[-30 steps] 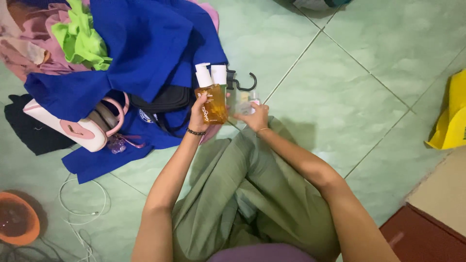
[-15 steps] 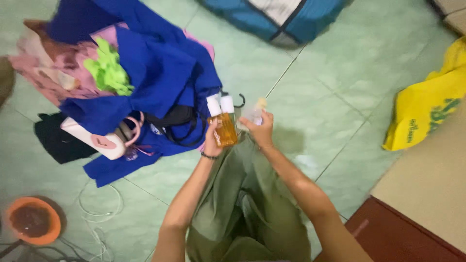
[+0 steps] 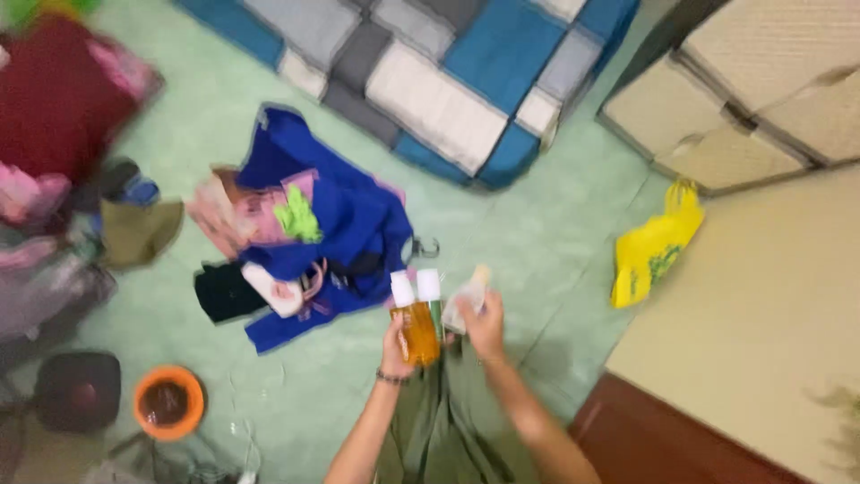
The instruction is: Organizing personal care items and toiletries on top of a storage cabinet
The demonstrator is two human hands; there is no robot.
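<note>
My left hand (image 3: 396, 348) grips two small bottles with white caps; the front bottle (image 3: 416, 328) holds amber liquid, and the second bottle (image 3: 431, 289) sits just behind it. My right hand (image 3: 485, 327) holds a small clear plastic item (image 3: 467, 300) beside the bottles. A dark bracelet circles my left wrist. Both hands hover over an olive-green cloth (image 3: 448, 421) lying across my lap. The view is blurred.
A pile of clothes with a blue garment (image 3: 345, 220) lies on the green tiled floor ahead. A blue, grey and white mat (image 3: 430, 81) is farther back. A yellow bag (image 3: 654, 246) lies right, an orange bowl (image 3: 167, 401) at lower left, a brown cabinet (image 3: 663, 439) at lower right.
The camera has risen and pulled back, showing much more of the room. Both hands keep the same hold on the bottles and the clear item.
</note>
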